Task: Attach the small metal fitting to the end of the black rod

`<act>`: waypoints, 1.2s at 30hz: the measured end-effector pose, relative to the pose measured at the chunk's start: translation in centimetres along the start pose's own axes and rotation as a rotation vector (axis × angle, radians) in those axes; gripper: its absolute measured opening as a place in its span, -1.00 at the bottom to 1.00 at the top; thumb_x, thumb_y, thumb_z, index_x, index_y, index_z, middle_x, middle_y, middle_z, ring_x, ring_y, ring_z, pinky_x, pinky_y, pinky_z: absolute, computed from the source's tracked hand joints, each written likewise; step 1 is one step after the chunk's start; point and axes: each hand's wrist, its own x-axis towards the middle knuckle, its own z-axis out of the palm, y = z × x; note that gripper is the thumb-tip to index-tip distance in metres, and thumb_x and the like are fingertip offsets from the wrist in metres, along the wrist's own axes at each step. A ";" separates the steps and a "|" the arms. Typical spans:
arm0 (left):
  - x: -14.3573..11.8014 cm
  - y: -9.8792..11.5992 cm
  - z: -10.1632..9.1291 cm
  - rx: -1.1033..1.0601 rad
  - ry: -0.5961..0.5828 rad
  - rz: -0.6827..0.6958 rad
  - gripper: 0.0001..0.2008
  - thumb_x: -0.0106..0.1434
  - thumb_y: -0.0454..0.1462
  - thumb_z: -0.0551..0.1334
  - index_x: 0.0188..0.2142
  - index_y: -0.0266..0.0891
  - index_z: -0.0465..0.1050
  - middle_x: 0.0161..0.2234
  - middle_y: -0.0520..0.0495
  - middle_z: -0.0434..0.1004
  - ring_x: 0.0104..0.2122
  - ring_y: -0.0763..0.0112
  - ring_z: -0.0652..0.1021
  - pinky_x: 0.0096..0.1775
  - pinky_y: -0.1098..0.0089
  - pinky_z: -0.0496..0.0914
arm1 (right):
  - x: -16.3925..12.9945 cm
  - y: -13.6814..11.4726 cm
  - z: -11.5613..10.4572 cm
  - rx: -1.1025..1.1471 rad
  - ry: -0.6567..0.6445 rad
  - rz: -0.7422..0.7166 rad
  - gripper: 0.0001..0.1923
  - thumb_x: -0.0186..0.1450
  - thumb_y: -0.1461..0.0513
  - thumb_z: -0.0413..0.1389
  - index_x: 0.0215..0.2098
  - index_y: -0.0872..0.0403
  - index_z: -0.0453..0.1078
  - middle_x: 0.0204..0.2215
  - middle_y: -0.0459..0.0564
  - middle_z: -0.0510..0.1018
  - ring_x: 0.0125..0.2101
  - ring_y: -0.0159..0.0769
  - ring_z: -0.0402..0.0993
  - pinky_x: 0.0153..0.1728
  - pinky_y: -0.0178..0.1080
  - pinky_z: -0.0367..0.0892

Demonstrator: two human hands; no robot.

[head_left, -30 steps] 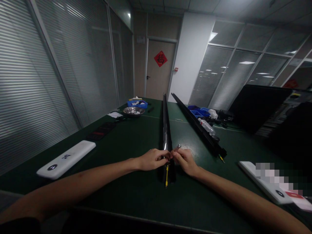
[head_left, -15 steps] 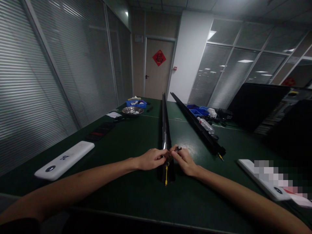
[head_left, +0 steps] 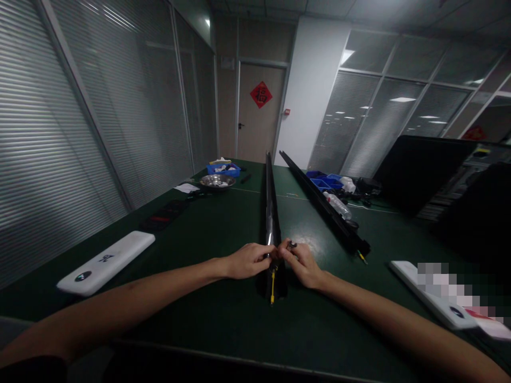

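Lying between hands (head_left: 248, 260) (head_left: 305, 266), black rail (head_left: 272, 213), left curled over it, hold unclear, right closed round tool (head_left: 293, 244).

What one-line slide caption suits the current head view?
Left grip and right grip close together at the near end of a long black rail, by a yellow cable, on a green table.

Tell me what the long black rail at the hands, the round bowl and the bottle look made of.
Long black rail: glossy, with a bright streak along it; painted metal or plastic, I can't tell.
Round bowl: probably polished stainless steel, from its silvery sheen.
Bottle: most likely clear plastic, being transparent with pale glints.
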 end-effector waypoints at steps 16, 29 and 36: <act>-0.1 0.2 -0.1 -0.001 0.012 0.036 -0.82 0.45 -0.28 0.08 -0.15 -0.26 0.45 -0.36 0.03 0.44 -0.44 0.48 0.41 -0.39 0.50 0.23 | -0.3 0.4 0.3 0.058 0.146 0.024 -0.86 0.51 0.16 0.04 -0.05 0.03 0.39 -0.34 -0.10 0.44 -0.44 -0.36 0.40 -0.41 -0.32 0.31; -0.1 0.1 0.0 0.033 0.018 0.041 -0.79 0.43 -0.29 0.10 -0.08 -0.25 0.49 -0.26 -0.03 0.52 -0.38 0.44 0.47 -0.34 0.49 0.29 | -0.5 0.6 0.4 -0.065 0.217 -0.042 -0.88 0.49 0.19 0.07 -0.07 0.01 0.42 -0.36 -0.09 0.48 -0.44 -0.33 0.43 -0.42 -0.30 0.33; -0.2 0.3 -0.1 0.045 0.026 0.032 -0.78 0.44 -0.27 0.10 -0.07 -0.24 0.51 -0.27 -0.02 0.53 -0.39 0.44 0.47 -0.35 0.48 0.28 | -0.4 0.2 0.2 -0.107 0.175 -0.042 -0.79 0.55 0.20 -0.06 -0.10 0.03 0.40 -0.34 -0.07 0.46 -0.38 -0.31 0.41 -0.32 -0.27 0.31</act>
